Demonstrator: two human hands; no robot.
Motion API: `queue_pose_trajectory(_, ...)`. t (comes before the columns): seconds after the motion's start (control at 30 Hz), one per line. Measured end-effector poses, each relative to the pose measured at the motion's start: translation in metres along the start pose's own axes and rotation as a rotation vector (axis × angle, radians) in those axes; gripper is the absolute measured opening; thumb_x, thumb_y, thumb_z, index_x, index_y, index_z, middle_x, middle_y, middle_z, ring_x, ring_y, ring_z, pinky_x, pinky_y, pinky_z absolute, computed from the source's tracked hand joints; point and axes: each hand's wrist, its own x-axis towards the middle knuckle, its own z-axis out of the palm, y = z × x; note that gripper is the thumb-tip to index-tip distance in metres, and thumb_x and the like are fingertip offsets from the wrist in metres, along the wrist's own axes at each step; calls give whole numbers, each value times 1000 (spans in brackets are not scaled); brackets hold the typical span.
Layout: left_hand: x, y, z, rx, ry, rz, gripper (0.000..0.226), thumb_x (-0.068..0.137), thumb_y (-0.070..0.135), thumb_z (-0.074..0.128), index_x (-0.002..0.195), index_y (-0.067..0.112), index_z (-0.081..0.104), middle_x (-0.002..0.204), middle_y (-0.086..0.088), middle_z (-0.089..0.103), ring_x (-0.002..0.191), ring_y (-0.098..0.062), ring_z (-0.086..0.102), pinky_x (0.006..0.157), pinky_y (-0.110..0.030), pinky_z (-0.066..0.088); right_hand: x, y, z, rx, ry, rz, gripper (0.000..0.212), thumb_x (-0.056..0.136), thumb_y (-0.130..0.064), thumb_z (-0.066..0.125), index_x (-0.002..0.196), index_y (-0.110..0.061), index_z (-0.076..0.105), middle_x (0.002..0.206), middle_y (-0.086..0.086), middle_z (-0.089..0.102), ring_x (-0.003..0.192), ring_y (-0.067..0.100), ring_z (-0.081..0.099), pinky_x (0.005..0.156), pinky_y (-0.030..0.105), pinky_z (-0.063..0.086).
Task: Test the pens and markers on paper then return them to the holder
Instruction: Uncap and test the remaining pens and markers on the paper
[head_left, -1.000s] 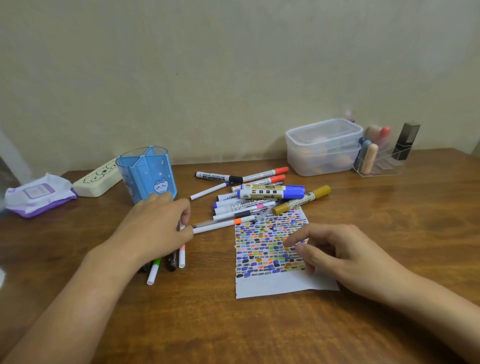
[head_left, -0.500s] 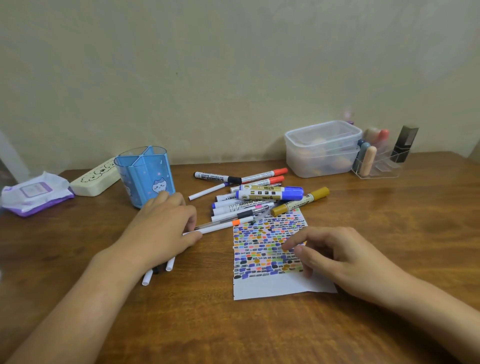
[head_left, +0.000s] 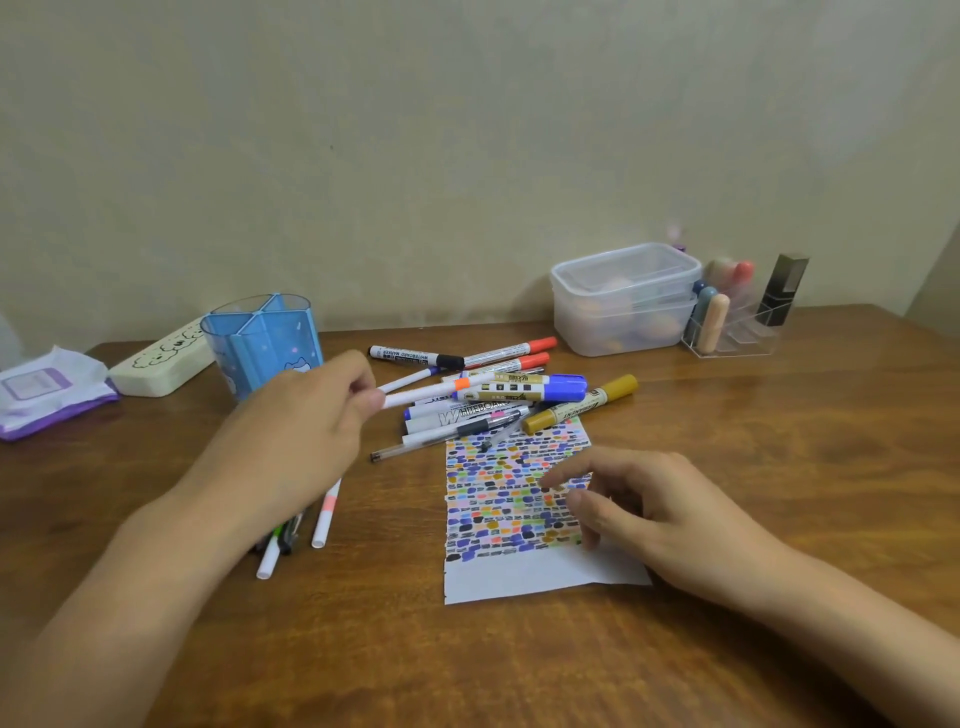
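A thin white pen with an orange band (head_left: 436, 389) is pinched at its near end by the left hand (head_left: 306, 431), thumb and fingers curled on it, and held off the worktop (head_left: 779, 467) above the pile of markers (head_left: 498, 395). The pen is angled up and to the right, its far end over the blue-capped marker (head_left: 524, 389). Just behind the left hand the blue pen holder (head_left: 260, 343) is seen upright, its divided compartments open at the top; nothing can be seen standing in it. The pile lies between the holder and the paper sheet (head_left: 519, 519), with a gold-capped marker (head_left: 582, 405) touching the sheet's far edge. The sheet is covered in coloured test dabs, with its near strip blank. The right hand (head_left: 670, 514) rests on the sheet's right side, fingers loosely bent and apart, nothing gripped. A few more pens (head_left: 296, 530) lie under and near the left wrist. At the back right a clear lidded container (head_left: 623, 301) and a clear organiser (head_left: 737, 322) are placed; at the back left, a cream case (head_left: 161, 358) and a wipes pack (head_left: 47, 389).
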Motion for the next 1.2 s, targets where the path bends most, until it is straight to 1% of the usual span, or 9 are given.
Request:
queue_pose_trajectory(0.13, -10, 31, 16, -180, 75, 120, 14, 101, 36, 45, 91, 29, 53, 64, 3, 57, 64, -13, 54, 60, -38, 45, -1, -1, 0, 41, 65, -59, 40, 100, -27, 60, 130, -51, 53, 91, -11, 73, 55, 6, 47, 57, 20, 40)
queue_pose_trajectory(0.3, -23, 54, 43, -300, 92, 256, 8, 103, 32, 45, 97, 38, 43, 53, 5, 46, 53, -15, 46, 53, -44, 39, -2, -3, 0, -5, 73, -77, 61, 98, -26, 62, 141, -61, 38, 116, -25, 68, 57, 8, 51, 62, 33, 52)
queue_pose_trajectory(0.37, -26, 58, 47, -338, 58, 281, 9, 103, 33, 42, 95, 38, 42, 57, 6, 50, 56, -16, 50, 53, -46, 41, -2, -1, -1, -26, 103, -63, 62, 97, -28, 64, 141, -63, 37, 110, -15, 71, 59, 11, 57, 63, 37, 55)
queue_pose_trajectory(0.43, -29, 61, 49, -399, -16, 311, 6, 102, 38, 40, 97, 38, 43, 63, 5, 56, 60, -15, 55, 55, -47, 46, -2, 1, -2, -29, 129, -39, 61, 96, -30, 65, 139, -63, 39, 96, -1, 72, 63, 15, 61, 65, 42, 55)
queue_pose_trajectory(0.57, -32, 64, 51, -458, -88, 372, 16, 97, 56, 37, 99, 41, 45, 70, 9, 61, 67, -16, 58, 58, -42, 45, -1, 3, -2, 10, 168, -19, 43, 92, -25, 71, 124, -49, 56, 104, -13, 71, 60, 15, 60, 61, 38, 55)
queue_pose_trajectory(0.7, -32, 61, 52, -480, -52, 322, 33, 98, 63, 26, 107, 40, 48, 76, 4, 62, 70, -17, 60, 62, -48, 48, -1, 5, -1, 47, 227, 61, 21, 90, -21, 69, 98, -38, 59, 91, -8, 71, 55, 8, 53, 54, 27, 45)
queue_pose_trajectory(0.83, -28, 57, 56, -354, -48, 332, 33, 99, 44, 42, 131, 49, 46, 105, 27, 52, 90, 0, 57, 64, -16, 44, -1, -9, -2, 370, 164, 153, 20, 100, -25, 53, 81, -29, 58, 74, -1, 66, 56, 11, 50, 50, 20, 39)
queue_pose_trajectory(0.97, -30, 58, 60, -236, -129, 417, 45, 97, 48, 48, 142, 46, 43, 125, 32, 47, 105, 13, 43, 81, -2, 33, -3, -20, -1, 557, 39, 208, 24, 104, -20, 45, 85, -17, 60, 67, 9, 63, 54, 18, 46, 47, 20, 35)
queue_pose_trajectory(1.2, -28, 56, 64, -288, -115, 445, 19, 95, 42, 58, 113, 40, 62, 104, 22, 62, 103, -1, 52, 79, -15, 41, -1, -21, -4, 608, 12, 218, 16, 102, -20, 52, 95, -11, 64, 76, 12, 72, 55, 21, 55, 53, 29, 40)
